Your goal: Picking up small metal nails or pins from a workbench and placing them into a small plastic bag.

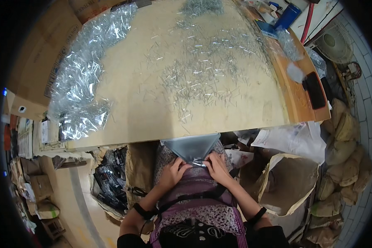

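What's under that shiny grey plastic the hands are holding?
The person's patterned clothing shows on both sides of the grey plastic; whatever lies directly beneath it is covered.

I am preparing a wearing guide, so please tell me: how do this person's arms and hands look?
The left hand and right hand wear no gloves. The forearms are mostly bare, each circled by a black band. Above are black sleeves.

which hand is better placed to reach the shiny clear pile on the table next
Probably the left hand: the shiny clear pile lies leftward on the table; the right hand is farther away.
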